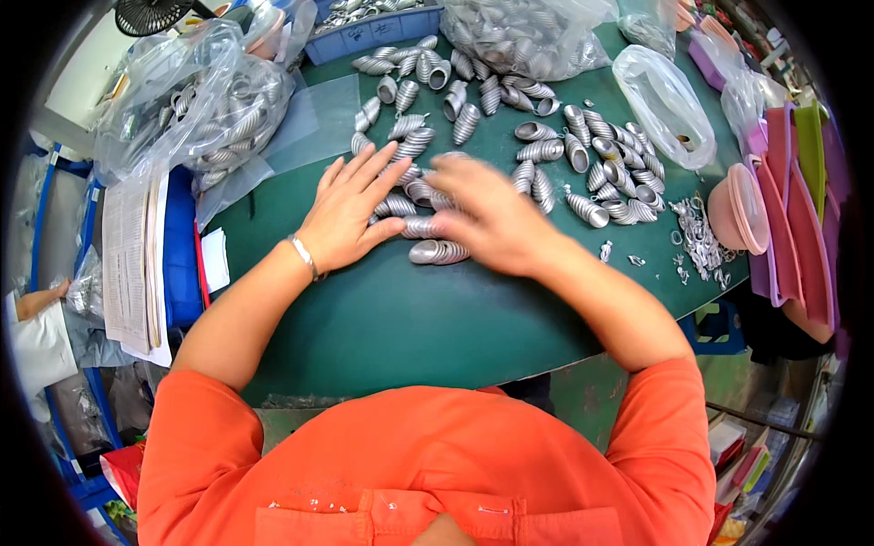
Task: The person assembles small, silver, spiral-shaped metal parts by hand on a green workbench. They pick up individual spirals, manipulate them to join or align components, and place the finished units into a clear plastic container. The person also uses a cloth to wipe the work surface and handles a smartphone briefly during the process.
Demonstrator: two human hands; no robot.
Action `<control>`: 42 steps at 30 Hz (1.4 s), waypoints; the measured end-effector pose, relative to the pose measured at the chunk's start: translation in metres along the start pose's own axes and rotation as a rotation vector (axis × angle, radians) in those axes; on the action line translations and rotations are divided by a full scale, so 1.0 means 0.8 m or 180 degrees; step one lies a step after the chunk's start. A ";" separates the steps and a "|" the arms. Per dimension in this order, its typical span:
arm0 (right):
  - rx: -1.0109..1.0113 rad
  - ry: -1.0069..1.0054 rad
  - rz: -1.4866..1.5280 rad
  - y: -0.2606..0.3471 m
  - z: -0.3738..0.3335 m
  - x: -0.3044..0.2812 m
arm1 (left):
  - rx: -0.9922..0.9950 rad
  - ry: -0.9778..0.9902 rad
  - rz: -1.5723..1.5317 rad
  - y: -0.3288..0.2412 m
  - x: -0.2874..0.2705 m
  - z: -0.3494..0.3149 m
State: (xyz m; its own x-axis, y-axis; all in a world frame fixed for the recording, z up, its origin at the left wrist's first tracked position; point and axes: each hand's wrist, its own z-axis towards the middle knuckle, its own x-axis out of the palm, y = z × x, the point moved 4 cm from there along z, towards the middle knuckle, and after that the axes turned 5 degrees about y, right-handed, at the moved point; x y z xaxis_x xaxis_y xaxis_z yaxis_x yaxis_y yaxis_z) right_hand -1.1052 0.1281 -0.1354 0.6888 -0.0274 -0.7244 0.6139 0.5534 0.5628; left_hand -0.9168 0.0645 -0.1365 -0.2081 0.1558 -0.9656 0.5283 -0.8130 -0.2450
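Pieces [439,252], silver, hollow and spirally ribbed, lay on the green tabletop [437,314] under, between and beyond the left hand [350,214] and the right hand [496,214], as I viewed them remotely through the head camera. The left hand was spread nearly flat, its fingers apart and its thumb beside the nearest pieces; I made out nothing clamped in it. The right hand was blurred over the same group, and I could not tell whether its fingers had closed on anything. A denser cluster [628,173] lay to the right, with small silvery fittings [699,235] farther out beside a pink tub [739,209]. In my judgement, good handling called for low, relaxed palms and light pressure from the sides, since such rounded bodies would probably roll if pushed from above. I would have kept the right forearm clear of the denser cluster, lest the groups mix, and parted overlapping pieces singly, so that their ribs did not catch.
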 end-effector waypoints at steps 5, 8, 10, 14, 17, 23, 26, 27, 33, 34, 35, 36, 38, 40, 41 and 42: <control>0.1854 -0.1061 -0.2327 -0.129 -0.075 -0.166 | -0.0161 0.0398 0.0177 -0.010 0.001 -0.056; 0.3206 -0.0696 -0.2103 -0.179 -0.152 -0.208 | -0.0232 0.0373 0.0009 -0.011 0.008 -0.064; 0.3057 -0.0638 -0.1966 -0.188 -0.172 -0.184 | -0.0271 0.0355 0.0047 -0.009 0.007 -0.064; 0.2384 -0.0754 -0.1606 -0.160 -0.151 -0.144 | -0.0277 0.0315 0.0130 -0.005 0.010 -0.063; 0.2249 -0.0380 -0.2200 -0.128 -0.123 -0.096 | -0.0194 0.0205 0.0195 -0.008 0.009 -0.048; 0.1713 -0.0002 -0.1680 -0.057 -0.040 -0.019 | -0.0267 0.0463 0.0571 0.008 0.011 0.008; 0.1542 -0.0018 -0.1502 -0.028 -0.002 0.017 | -0.0492 0.0260 0.0377 0.028 0.016 0.041; 0.1430 -0.0066 -0.1478 -0.022 0.003 0.023 | -0.0438 0.0194 0.0424 0.029 0.016 0.047; 0.0712 0.0534 -0.0734 0.025 -0.031 0.024 | -0.0242 0.0473 0.0232 0.004 0.014 0.020; 0.0590 0.0723 -0.1252 0.042 -0.048 0.024 | -0.0127 0.0490 0.0232 -0.006 0.011 0.001; 0.0431 0.0796 -0.1453 0.054 -0.057 0.022 | -0.0011 0.0527 0.0234 -0.016 0.008 -0.020; 0.0430 0.0815 -0.1390 0.060 -0.062 0.023 | 0.0063 0.0647 0.0198 -0.032 0.005 -0.039; 0.0397 0.0777 -0.1339 0.063 -0.061 0.029 | 0.0194 0.0947 0.0163 -0.067 0.007 -0.071; 0.0292 0.0659 -0.1366 0.059 -0.045 0.034 | 0.0290 0.0687 0.0253 -0.078 0.019 -0.086; 0.0231 0.0518 -0.1408 0.056 -0.036 0.037 | 0.0285 0.0612 0.0408 -0.077 0.026 -0.084; 0.0173 0.0417 -0.1476 0.047 -0.031 0.041 | 0.0170 0.0510 0.0500 -0.072 0.028 -0.077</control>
State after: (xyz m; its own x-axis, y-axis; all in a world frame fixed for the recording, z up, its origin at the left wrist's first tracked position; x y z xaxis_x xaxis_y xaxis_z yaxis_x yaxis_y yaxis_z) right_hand -1.0694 0.1686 -0.1478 0.2856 -0.1538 -0.9459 0.8664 0.4633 0.1863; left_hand -0.9010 0.1492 -0.1491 0.0088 0.1086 -0.9940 0.4986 -0.8622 -0.0898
